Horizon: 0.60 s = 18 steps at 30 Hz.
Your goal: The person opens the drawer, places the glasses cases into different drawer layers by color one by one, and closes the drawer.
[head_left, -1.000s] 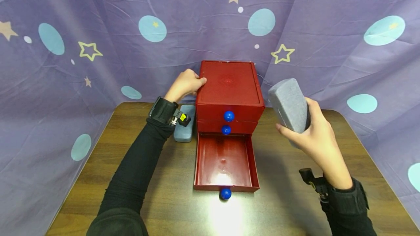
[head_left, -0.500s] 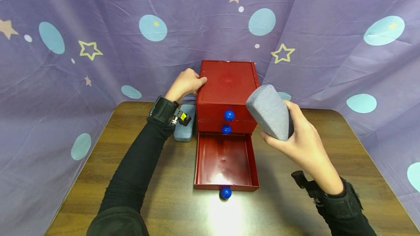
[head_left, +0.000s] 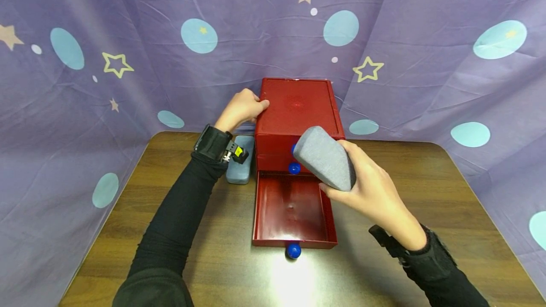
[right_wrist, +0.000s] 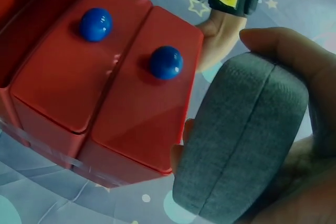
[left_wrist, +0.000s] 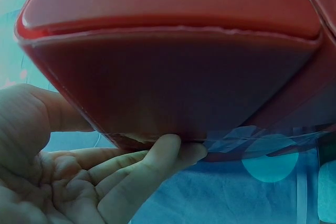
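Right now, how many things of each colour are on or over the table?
Red drawer chest: 1
Blue knobs: 3
Grey case held by the right hand: 1
Blue-grey case beside the chest: 1
Total: 6

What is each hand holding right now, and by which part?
The right hand grips the grey fabric case by its near end. The left hand holds the red drawer chest at its top left edge.

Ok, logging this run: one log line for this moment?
left hand: steadies red drawer chest | right hand: holds grey case over open bottom drawer
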Motion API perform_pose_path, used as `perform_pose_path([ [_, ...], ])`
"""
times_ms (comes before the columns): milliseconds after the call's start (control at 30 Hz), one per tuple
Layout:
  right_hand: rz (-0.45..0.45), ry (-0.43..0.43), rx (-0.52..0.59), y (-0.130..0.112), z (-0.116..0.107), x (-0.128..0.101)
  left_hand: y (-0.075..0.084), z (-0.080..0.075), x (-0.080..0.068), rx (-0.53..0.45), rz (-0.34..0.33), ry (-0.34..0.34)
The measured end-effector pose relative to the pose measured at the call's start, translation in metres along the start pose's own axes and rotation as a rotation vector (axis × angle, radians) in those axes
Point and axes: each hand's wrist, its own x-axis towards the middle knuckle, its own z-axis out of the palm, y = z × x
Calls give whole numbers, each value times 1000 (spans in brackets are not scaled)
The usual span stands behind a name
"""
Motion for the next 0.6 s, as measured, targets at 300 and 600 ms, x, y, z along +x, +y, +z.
perform_pose_path([
  [300,-77,-158,-52,4,15,2,0,0,-1,-1,7,0],
  [600,-129,-226,-72,7,32,3,-2,-1,0,-27,6,-16],
])
